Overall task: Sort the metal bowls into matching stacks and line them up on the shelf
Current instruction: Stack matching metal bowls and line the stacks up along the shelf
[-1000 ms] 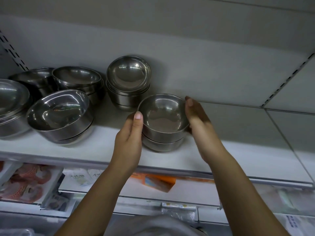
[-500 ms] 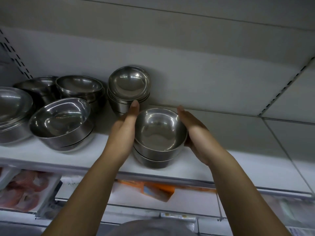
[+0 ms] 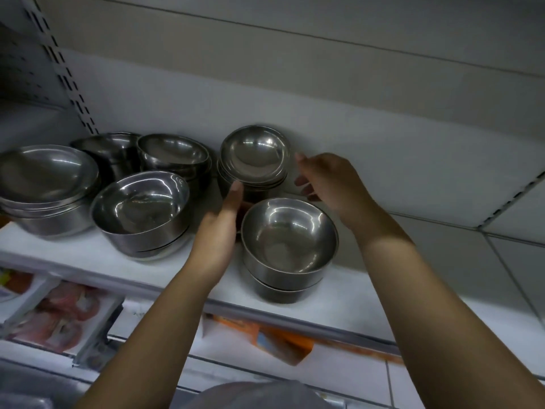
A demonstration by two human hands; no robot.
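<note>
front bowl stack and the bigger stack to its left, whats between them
The left hand, between the front bowl stack and the bigger stack, fingertips by the small back stack. The head view shows it.

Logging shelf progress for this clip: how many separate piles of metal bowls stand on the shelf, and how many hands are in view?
Bowl piles: 6
Hands, the left hand and the right hand: 2
Total: 8
</note>
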